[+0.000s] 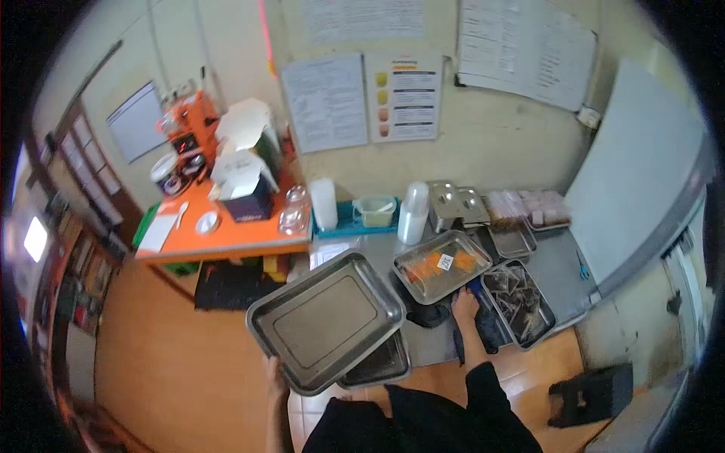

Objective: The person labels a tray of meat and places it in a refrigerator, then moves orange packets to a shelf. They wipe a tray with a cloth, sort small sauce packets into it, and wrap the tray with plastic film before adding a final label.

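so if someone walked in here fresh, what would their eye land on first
Probably the big bare metal tray, tilted in the left hand at the front, left of centre. Next, the bright orange table on the left, with an orange machine toward its far end. Then the orange pieces with a white label, in a tray just beyond the right hand.

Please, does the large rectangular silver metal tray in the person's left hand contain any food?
No, the large rectangular silver metal tray in the left hand shows a bare inner bottom.
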`<move>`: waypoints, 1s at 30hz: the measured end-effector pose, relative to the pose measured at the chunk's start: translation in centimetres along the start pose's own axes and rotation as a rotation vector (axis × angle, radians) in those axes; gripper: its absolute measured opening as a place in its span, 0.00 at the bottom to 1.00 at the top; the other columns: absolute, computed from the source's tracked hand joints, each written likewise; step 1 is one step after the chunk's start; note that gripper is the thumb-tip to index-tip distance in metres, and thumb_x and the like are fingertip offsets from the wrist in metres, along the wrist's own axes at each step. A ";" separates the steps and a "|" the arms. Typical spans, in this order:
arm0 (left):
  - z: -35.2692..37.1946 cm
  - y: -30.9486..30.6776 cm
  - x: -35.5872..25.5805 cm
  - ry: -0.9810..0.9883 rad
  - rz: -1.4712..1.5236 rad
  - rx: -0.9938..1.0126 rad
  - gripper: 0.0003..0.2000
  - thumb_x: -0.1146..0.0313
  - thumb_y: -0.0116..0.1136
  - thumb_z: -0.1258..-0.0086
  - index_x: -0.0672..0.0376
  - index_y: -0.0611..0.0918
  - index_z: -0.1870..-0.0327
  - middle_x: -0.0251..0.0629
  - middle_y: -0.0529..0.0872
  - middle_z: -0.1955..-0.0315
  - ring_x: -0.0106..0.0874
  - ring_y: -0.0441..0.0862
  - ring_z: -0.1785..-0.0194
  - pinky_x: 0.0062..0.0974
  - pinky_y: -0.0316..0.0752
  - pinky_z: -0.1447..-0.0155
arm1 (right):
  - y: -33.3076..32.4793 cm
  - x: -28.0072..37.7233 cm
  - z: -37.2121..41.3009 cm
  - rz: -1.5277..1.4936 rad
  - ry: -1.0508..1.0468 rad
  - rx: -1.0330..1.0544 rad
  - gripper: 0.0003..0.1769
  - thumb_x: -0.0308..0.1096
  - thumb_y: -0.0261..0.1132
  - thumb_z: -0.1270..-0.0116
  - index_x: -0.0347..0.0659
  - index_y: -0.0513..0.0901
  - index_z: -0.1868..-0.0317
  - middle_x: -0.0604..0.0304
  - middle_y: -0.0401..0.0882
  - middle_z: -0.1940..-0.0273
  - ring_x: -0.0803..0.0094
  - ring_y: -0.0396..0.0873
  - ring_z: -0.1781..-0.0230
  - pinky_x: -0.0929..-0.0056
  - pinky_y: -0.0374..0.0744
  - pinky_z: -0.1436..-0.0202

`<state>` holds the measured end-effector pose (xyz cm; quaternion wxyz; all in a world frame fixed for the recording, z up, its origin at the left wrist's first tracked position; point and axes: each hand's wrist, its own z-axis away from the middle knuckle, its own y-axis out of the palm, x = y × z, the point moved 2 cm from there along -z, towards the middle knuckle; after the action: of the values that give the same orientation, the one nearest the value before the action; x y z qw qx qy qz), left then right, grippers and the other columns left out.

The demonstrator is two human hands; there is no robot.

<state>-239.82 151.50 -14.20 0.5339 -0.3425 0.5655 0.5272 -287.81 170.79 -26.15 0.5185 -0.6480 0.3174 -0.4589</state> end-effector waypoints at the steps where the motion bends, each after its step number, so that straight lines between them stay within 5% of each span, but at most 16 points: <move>1: 1.2 0.0 1.5 0.049 -0.062 -0.006 0.20 0.67 0.45 0.43 0.64 0.71 0.49 0.40 0.73 0.56 0.32 0.69 0.50 0.30 0.64 0.45 | -2.4 0.0 1.0 0.007 -0.039 0.028 0.27 0.43 0.63 0.42 0.40 0.73 0.43 0.50 0.76 0.47 0.50 0.77 0.53 0.50 0.75 0.50; 3: 3.9 2.9 1.0 0.124 -0.184 -0.014 0.24 0.68 0.45 0.45 0.66 0.68 0.45 0.41 0.72 0.54 0.33 0.68 0.49 0.29 0.64 0.44 | -8.4 -0.2 3.1 -0.169 0.154 0.211 0.22 0.40 0.60 0.41 0.40 0.76 0.48 0.49 0.78 0.52 0.49 0.78 0.55 0.50 0.76 0.51; 6: 7.5 8.9 -1.3 0.163 -0.321 0.063 0.31 0.70 0.46 0.50 0.68 0.63 0.39 0.44 0.71 0.50 0.34 0.67 0.46 0.28 0.63 0.42 | -17.9 -0.1 8.2 -0.819 -0.071 -0.140 0.17 0.34 0.61 0.42 0.35 0.78 0.54 0.44 0.81 0.60 0.48 0.79 0.58 0.61 0.74 0.55; 8: 10.4 12.6 -0.7 0.113 -0.333 0.127 0.34 0.71 0.46 0.52 0.68 0.60 0.37 0.45 0.71 0.49 0.34 0.67 0.45 0.28 0.62 0.41 | -22.0 2.5 10.8 -0.953 -0.307 -0.266 0.14 0.30 0.61 0.43 0.34 0.78 0.56 0.47 0.80 0.63 0.50 0.78 0.62 0.61 0.74 0.54; 10: 12.7 15.7 0.3 0.259 -0.255 0.160 0.35 0.71 0.47 0.53 0.67 0.60 0.36 0.44 0.72 0.50 0.34 0.68 0.47 0.27 0.64 0.42 | -22.2 5.1 11.5 -0.525 -0.470 -0.293 0.19 0.29 0.61 0.45 0.36 0.73 0.52 0.45 0.72 0.55 0.49 0.70 0.51 0.54 0.69 0.47; 12: 16.0 19.4 -0.3 0.272 -0.225 0.201 0.36 0.71 0.48 0.54 0.67 0.60 0.36 0.43 0.72 0.51 0.34 0.69 0.48 0.27 0.65 0.43 | -20.1 7.5 12.2 -0.445 -0.528 -0.285 0.17 0.29 0.58 0.43 0.30 0.71 0.54 0.38 0.66 0.53 0.42 0.66 0.51 0.48 0.66 0.45; 13: 17.1 20.6 -0.6 0.296 -0.194 0.241 0.36 0.71 0.49 0.55 0.67 0.61 0.37 0.42 0.73 0.52 0.35 0.70 0.49 0.27 0.67 0.44 | -20.1 8.1 13.4 -0.461 -0.614 -0.379 0.14 0.28 0.57 0.42 0.30 0.71 0.56 0.37 0.65 0.55 0.39 0.65 0.51 0.47 0.65 0.44; 16: 16.4 21.0 1.4 0.317 -0.258 0.351 0.36 0.71 0.48 0.54 0.67 0.61 0.37 0.41 0.74 0.53 0.34 0.71 0.50 0.27 0.67 0.45 | -21.1 8.3 17.9 -0.829 -0.877 -0.140 0.17 0.32 0.59 0.44 0.37 0.71 0.53 0.35 0.63 0.50 0.38 0.61 0.47 0.45 0.61 0.41; 20: 16.7 22.9 -1.4 0.372 -0.302 0.437 0.34 0.71 0.46 0.52 0.67 0.61 0.37 0.42 0.74 0.52 0.33 0.71 0.49 0.27 0.67 0.43 | -20.6 7.7 17.9 -1.030 -1.044 -0.024 0.13 0.31 0.58 0.47 0.35 0.75 0.60 0.40 0.66 0.53 0.44 0.63 0.52 0.53 0.63 0.44; 22: 17.3 23.8 -2.9 0.333 -0.203 0.405 0.35 0.71 0.47 0.56 0.67 0.63 0.38 0.40 0.74 0.54 0.31 0.72 0.51 0.25 0.68 0.45 | -20.9 6.8 16.8 -1.163 -1.241 0.273 0.10 0.32 0.56 0.48 0.33 0.75 0.67 0.44 0.70 0.56 0.48 0.65 0.53 0.56 0.65 0.47; 25: 14.9 23.4 -2.5 0.372 -0.063 0.493 0.37 0.72 0.48 0.60 0.68 0.64 0.39 0.38 0.75 0.57 0.28 0.73 0.56 0.22 0.69 0.50 | -22.3 5.0 17.8 -0.939 -1.322 0.451 0.09 0.32 0.54 0.49 0.33 0.74 0.74 0.49 0.73 0.63 0.51 0.67 0.56 0.59 0.66 0.50; 27: 14.8 23.2 -2.9 0.314 -0.118 0.489 0.38 0.72 0.49 0.63 0.68 0.66 0.40 0.36 0.76 0.60 0.25 0.72 0.61 0.19 0.69 0.54 | -23.1 4.4 19.4 -1.033 -1.307 0.382 0.08 0.32 0.55 0.50 0.34 0.74 0.76 0.52 0.74 0.69 0.54 0.69 0.58 0.60 0.68 0.52; 30: 15.1 23.9 -2.7 0.299 -0.159 0.309 0.37 0.70 0.50 0.63 0.69 0.68 0.41 0.38 0.77 0.60 0.28 0.74 0.59 0.21 0.70 0.52 | -23.5 3.1 20.3 -0.729 -1.318 0.303 0.07 0.32 0.57 0.51 0.37 0.77 0.76 0.55 0.76 0.72 0.57 0.73 0.63 0.60 0.72 0.57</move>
<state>-258.32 170.58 -4.13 0.5300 -0.3744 0.6837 0.3339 -269.40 181.89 -3.50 0.4997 -0.7732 -0.3571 -0.1582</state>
